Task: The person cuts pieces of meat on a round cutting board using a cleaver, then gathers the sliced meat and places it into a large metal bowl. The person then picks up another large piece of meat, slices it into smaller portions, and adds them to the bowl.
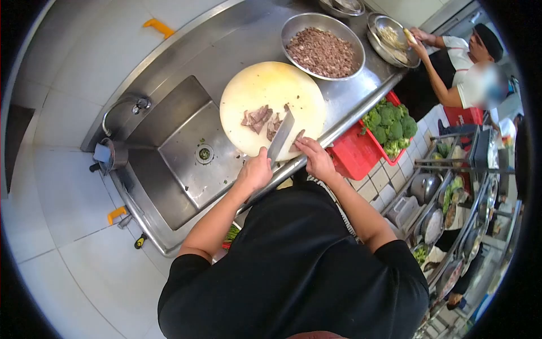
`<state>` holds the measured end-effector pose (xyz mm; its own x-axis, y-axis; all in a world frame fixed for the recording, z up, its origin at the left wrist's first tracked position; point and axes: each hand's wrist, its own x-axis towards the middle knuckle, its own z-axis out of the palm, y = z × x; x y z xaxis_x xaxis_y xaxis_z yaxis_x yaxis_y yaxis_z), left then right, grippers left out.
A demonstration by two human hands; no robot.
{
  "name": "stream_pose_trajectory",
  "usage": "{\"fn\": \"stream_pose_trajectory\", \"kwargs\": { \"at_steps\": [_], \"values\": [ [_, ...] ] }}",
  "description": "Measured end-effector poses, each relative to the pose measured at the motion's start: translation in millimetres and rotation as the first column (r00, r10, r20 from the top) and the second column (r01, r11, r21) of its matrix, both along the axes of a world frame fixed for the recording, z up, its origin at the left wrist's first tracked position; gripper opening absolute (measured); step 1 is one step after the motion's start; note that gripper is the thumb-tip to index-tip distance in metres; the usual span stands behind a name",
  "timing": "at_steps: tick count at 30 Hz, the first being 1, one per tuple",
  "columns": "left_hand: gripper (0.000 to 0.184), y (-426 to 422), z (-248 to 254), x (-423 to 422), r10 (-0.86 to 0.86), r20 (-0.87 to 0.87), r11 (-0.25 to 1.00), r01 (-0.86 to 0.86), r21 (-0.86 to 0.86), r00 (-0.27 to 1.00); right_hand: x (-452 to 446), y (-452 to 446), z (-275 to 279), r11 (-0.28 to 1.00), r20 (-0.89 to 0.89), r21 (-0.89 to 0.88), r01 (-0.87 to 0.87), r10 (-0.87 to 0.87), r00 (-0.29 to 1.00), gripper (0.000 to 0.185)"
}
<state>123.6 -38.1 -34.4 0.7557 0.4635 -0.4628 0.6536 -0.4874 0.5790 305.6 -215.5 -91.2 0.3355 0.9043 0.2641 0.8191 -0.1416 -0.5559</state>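
My left hand is closed around the handle of a cleaver, whose wide blade points away from me over a round, pale cutting board. Just right of the blade, the fingers of my right hand grip a piece of cooked-looking meat near the board's front edge. Left of the blade lie more brownish meat pieces, partly hidden by the steel. Behind the board stands a large metal bowl full of small chopped brown meat.
A steel sink with a faucet is on the left. Broccoli fills a red crate at right. Beyond, a co-worker handles food over a bowl. Shelves with pans stand at the far right.
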Motion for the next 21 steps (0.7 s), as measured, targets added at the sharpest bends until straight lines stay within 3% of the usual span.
{"fn": "stream_pose_trajectory", "kwargs": {
  "at_steps": [3, 6, 9, 17, 21],
  "values": [
    [0.024, -4, 8, 6, -0.014, -0.021, 0.999, 0.015, 0.042, 1.0, 2, 9, 7, 0.992, -0.109, -0.005, 0.129, -0.129, 0.986, 0.034],
    [0.024, -10, 20, 10, -0.023, -0.008, 0.997, 0.023, 0.07, 1.0, 13, 22, 17, 0.998, -0.053, -0.015, 0.053, -0.054, 0.997, 0.02],
    [0.024, -26, 31, 10, -0.033, 0.0, 0.995, 0.033, 0.095, 0.999, 22, 27, 19, 0.996, 0.014, -0.078, -0.053, 0.054, 0.998, 0.017],
    [0.024, -53, 64, -2, 0.017, -0.2, 0.994, 0.004, 0.105, 0.98, 36, 24, 4, 0.989, 0.066, 0.026, -0.145, 0.143, 0.988, 0.016],
    [0.025, -71, 27, 7, 0.062, -0.174, 0.99, -0.038, 0.139, 0.983, 42, 22, -4, 0.98, 0.05, 0.114, -0.166, 0.161, 0.986, 0.016]
  ]
}}
